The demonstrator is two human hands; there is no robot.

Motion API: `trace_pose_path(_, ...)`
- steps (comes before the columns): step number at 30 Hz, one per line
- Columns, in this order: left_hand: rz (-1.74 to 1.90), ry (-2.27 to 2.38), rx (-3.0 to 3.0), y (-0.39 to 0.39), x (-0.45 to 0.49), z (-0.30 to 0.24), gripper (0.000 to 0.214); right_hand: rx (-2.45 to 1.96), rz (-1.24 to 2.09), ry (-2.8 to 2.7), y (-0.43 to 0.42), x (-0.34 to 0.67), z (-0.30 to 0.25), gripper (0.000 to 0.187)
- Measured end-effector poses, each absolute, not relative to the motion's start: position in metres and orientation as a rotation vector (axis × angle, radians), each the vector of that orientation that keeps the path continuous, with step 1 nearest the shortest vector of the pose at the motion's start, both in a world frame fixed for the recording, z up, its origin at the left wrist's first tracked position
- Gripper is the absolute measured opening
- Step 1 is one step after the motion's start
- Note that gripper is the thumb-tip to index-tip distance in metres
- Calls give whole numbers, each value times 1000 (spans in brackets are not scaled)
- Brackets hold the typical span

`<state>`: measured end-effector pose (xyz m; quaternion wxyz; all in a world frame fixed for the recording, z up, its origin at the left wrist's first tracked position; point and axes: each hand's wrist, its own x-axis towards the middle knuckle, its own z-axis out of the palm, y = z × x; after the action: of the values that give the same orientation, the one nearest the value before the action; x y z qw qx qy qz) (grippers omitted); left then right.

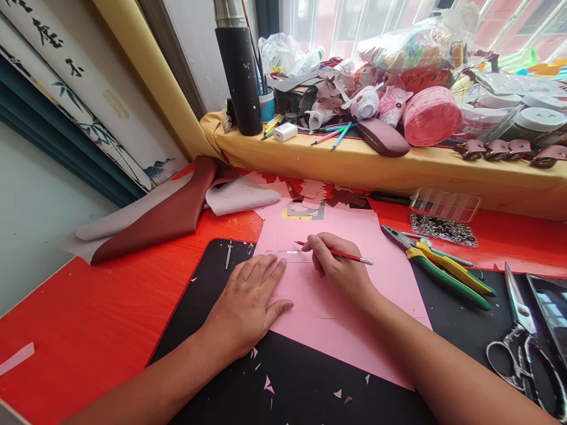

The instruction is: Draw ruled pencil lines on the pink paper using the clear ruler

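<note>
A sheet of pink paper [319, 336] with faint ruled lines lies on a black mat [212, 383]. My left hand [252, 295] rests flat on the sheet's left side, fingers spread, its fingertips at a clear ruler [287, 252]. In my right hand [334, 260] is a red and black pencil [352, 256], gripped between thumb and fingers. The pencil's tip points left, just above the ruler; whether it touches the paper I cannot tell. Part of the ruler is hidden by my hands.
Right of the paper lie pliers [443, 268], scissors [518, 336], a phone [551, 313] and a box of small metal parts [443, 229]. Brown leather-like material [163, 218] is at left. A black flask [241, 77] stands on the crowded ledge [310, 159]. Paper scraps [268, 385] litter the mat.
</note>
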<state>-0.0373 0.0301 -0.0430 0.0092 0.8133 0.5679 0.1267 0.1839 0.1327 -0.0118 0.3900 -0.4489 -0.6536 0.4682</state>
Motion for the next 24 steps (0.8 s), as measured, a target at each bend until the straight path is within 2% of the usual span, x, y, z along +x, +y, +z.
trace_pose_path(24, 371, 1757, 2580, 31, -38, -40, 66, -1157, 1178, -1692, 133, 184, -14, 41)
